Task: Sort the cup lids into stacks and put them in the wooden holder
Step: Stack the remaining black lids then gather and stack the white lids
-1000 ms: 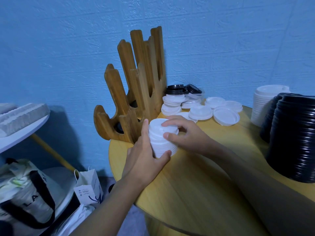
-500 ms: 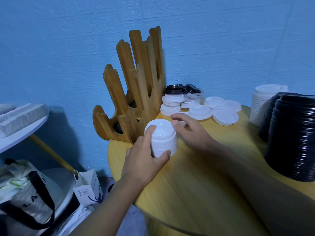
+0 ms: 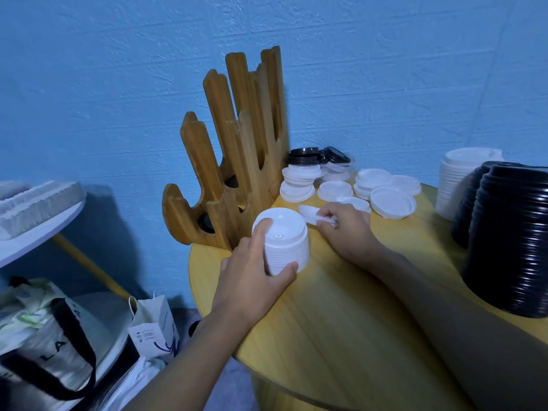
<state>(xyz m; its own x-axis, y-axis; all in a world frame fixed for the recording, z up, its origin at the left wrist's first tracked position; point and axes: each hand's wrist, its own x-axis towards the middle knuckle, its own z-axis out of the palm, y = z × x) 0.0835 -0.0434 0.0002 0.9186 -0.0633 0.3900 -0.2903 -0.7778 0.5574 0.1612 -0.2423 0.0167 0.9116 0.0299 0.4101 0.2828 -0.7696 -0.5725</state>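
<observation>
On yellow round table (image 3: 341,321): black lid stack (image 3: 513,241) at right edge. Upright wooden holder (image 3: 237,155) at back-left edge. Just in front: white lid stack (image 3: 289,247), wrapped by left hand (image 3: 252,274), thumb and fingers curled round it. Just right: single white lid (image 3: 310,215), tilted, pinched by right hand (image 3: 347,229) fingertips.

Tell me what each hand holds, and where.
Left hand grips the lid stack by its sides; right hand pinches a single lid at its edge.
</observation>
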